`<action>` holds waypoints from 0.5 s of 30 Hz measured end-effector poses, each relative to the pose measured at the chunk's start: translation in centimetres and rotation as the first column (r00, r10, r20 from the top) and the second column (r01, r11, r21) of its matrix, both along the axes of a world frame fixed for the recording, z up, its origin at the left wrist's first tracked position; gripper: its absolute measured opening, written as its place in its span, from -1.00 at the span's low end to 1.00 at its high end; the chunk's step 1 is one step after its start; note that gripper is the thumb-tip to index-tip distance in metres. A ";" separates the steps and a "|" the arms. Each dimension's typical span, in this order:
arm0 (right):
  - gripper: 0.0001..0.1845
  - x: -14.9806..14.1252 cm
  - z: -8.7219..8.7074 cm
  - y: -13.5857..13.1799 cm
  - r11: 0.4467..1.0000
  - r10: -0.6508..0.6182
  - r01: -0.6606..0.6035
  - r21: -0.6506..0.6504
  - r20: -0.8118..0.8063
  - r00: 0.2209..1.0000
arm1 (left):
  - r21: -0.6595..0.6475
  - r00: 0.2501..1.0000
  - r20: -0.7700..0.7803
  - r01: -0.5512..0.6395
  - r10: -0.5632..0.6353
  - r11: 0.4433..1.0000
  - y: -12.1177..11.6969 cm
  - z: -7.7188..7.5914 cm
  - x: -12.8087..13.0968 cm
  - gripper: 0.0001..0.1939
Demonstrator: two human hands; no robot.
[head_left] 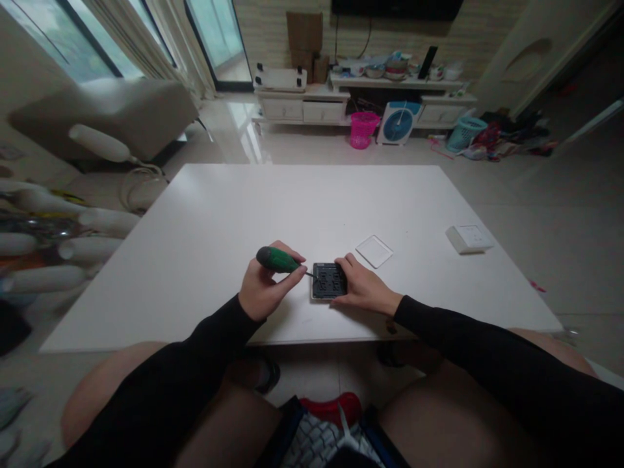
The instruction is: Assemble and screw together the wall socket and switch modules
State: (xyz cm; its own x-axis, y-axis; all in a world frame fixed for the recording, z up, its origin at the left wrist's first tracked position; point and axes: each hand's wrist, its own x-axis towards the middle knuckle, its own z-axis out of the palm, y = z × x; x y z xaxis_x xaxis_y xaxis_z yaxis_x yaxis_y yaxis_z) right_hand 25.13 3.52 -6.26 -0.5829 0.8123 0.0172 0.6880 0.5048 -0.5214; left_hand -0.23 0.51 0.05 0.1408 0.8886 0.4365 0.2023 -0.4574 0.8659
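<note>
Two hands are occupied at a square black panel (327, 281), which lies on the white desk (244, 201) near its front edge. Left of the panel, the left hand (266, 284) is closed around a green-and-black screwdriver (279, 260), its shaft angled to the panel's face; tip contact cannot be confirmed. At the panel's right side, the right hand (358, 286) is partly closed, thumb at the near edge, fingers at the far edge. Beyond the panel to the right lies a thin white frame (374, 251); farther right stands a white box (469, 240).
</note>
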 end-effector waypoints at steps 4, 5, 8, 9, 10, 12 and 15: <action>-0.15 0.1 0.0 0.0 1.000 0.012 -0.012 0.010 -0.014 1.000 | 0.018 0.999 -0.047 -0.005 0.006 1.000 0.0 0.1 0.0 -0.91; -0.15 0.1 -0.1 0.0 1.000 0.011 -0.011 0.012 -0.018 1.000 | 0.024 0.998 -0.059 -0.008 0.009 1.000 0.0 0.1 0.0 -0.90; -0.16 0.1 -0.1 0.0 1.000 0.005 -0.005 0.017 -0.018 1.000 | 0.040 0.996 -0.090 -0.004 0.008 0.999 0.0 0.1 -0.1 -0.90; -0.17 0.1 -0.1 0.0 1.000 0.005 -0.005 0.016 -0.016 1.000 | 0.044 0.995 -0.097 0.001 0.003 0.999 0.0 0.1 -0.1 -0.91; -0.18 0.1 -0.1 0.0 1.000 0.007 -0.006 0.014 -0.014 1.000 | 0.046 0.994 -0.106 0.010 -0.006 0.999 0.0 0.1 -0.1 -0.91; -0.19 0.1 -0.1 0.0 1.000 0.010 -0.010 0.009 -0.013 1.000 | 0.048 0.991 -0.133 0.029 -0.022 0.998 -0.1 0.1 0.0 -0.91; -0.20 0.1 -0.1 0.1 1.000 0.007 -0.007 0.006 -0.014 1.000 | 0.061 0.983 -0.181 0.050 -0.038 0.997 -0.1 -0.1 0.2 -0.89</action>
